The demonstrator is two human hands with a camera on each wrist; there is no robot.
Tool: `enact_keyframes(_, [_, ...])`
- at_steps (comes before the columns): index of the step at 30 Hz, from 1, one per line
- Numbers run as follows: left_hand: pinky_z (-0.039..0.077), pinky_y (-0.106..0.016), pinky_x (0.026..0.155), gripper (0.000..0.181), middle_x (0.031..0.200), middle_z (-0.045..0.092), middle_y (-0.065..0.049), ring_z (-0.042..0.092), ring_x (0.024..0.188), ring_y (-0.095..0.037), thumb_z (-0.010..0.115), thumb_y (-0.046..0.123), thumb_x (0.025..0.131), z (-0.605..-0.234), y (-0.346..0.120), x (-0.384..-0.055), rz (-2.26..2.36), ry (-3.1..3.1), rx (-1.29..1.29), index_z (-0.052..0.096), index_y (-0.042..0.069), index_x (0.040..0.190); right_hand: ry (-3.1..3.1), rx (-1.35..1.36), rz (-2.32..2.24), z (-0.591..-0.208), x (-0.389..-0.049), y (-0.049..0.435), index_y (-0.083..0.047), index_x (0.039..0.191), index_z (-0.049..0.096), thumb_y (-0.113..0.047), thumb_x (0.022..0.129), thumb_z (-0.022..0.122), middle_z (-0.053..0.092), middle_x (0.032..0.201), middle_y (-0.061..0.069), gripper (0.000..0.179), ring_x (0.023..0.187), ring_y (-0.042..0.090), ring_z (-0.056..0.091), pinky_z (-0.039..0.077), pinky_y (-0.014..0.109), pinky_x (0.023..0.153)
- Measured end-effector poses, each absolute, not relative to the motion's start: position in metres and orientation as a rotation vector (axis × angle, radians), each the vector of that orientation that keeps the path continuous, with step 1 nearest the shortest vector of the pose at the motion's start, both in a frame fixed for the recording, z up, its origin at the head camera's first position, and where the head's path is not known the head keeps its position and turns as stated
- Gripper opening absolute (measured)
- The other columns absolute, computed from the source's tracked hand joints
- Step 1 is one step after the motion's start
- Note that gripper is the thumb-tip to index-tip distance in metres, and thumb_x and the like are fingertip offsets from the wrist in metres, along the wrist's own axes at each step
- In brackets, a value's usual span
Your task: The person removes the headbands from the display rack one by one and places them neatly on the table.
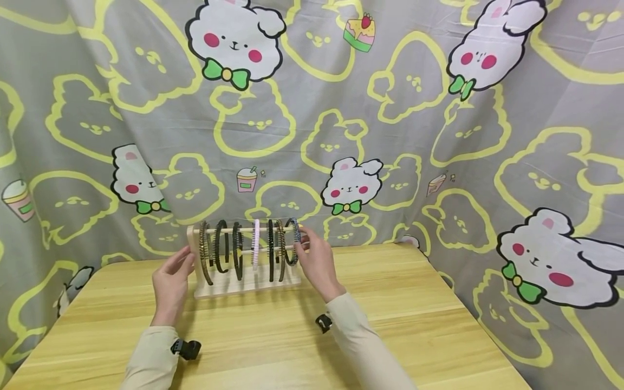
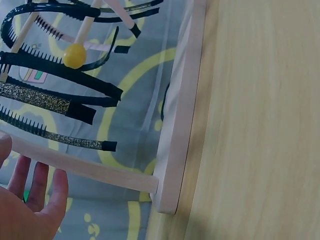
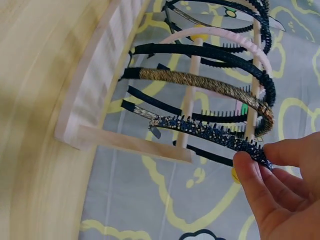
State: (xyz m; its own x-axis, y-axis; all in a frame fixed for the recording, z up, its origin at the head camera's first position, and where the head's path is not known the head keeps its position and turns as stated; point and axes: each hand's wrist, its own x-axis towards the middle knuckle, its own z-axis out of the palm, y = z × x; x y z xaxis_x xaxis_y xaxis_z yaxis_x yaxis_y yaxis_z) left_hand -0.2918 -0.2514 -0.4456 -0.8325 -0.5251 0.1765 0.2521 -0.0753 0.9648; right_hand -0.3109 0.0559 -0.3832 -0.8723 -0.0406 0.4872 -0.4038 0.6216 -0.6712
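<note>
Headbands (image 1: pixel 255 244): seven, hung along one wooden rack (image 1: pixel 246 288)
Hands: two; left hand (image 1: pixel 170 281) loosely extended at the rack's left upright, right hand (image 1: pixel 319 262) pinching the blue glittery headband (image 3: pixel 205 134) at the right end
Surface (image 1: pixel 370 336): one, wood-grained
Room: grey cartoon-print cloth (image 1: pixel 336 86) behind and beside
Cut off: left thumb, at the left wrist view's edge
Hard to make out: overlapping far headbands

the rack (image 2: pixel 180 125) is smooth wood, the headband (image 3: pixel 210 134) glittery.
</note>
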Motion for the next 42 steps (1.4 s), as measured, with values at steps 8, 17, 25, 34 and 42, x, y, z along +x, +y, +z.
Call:
enact_keyframes(8, [0.051,-0.006,0.079,0.04,0.097,0.067,0.02,0.063,0.09,0.003,0.071,0.016,0.091,-0.447,-0.252,-0.296,-1.888,-1.743,0.291,0.063,0.003,0.127,-2.355,0.39,1.207,-0.376,-0.307,0.063,-0.006,0.127,0.06,-0.008,0.092,0.067,0.071,0.099,0.008,0.036,0.085,0.018,0.07,0.057,0.017,0.066])
enact_keyframes(17, [0.049,-0.006,0.083,0.041,0.114,0.066,0.014,0.059,0.099,0.003,0.067,0.016,0.094,-0.451,-0.255,-0.3,-1.867,-1.815,0.297,0.059,0.007,0.133,-2.307,0.413,1.213,-0.373,-0.3,0.069,-0.006,0.125,0.062,-0.007,0.091,0.067,0.071,0.098,0.007,0.034,0.084,0.017,0.07,0.058,0.017,0.067])
enact_keyframes(25, [0.049,-0.006,0.083,0.044,0.111,0.066,0.014,0.059,0.1,0.002,0.07,0.018,0.091,-0.453,-0.254,-0.3,-1.883,-1.82,0.291,0.06,0.01,0.133,-2.311,0.385,1.211,-0.371,-0.297,0.075,-0.007,0.128,0.061,-0.007,0.091,0.067,0.071,0.1,0.008,0.037,0.086,0.017,0.07,0.057,0.015,0.068])
enact_keyframes(34, [0.048,-0.007,0.086,0.045,0.121,0.066,0.007,0.058,0.103,0.002,0.071,0.018,0.091,-0.452,-0.253,-0.299,-1.837,-1.872,0.304,0.059,0.012,0.134,-2.315,0.35,1.195,-0.374,-0.299,0.084,-0.008,0.128,0.061,-0.007,0.092,0.066,0.071,0.1,0.007,0.036,0.086,0.016,0.069,0.057,0.017,0.069])
enact_keyframes(42, [0.047,-0.006,0.085,0.044,0.116,0.065,0.01,0.057,0.103,0.003,0.069,0.02,0.092,-0.455,-0.252,-0.302,-1.78,-1.899,0.318,0.059,0.012,0.134,-2.309,0.311,1.183,-0.376,-0.297,0.092,-0.005,0.13,0.061,-0.008,0.094,0.063,0.071,0.098,0.008,0.036,0.085,0.018,0.069,0.058,0.019,0.067])
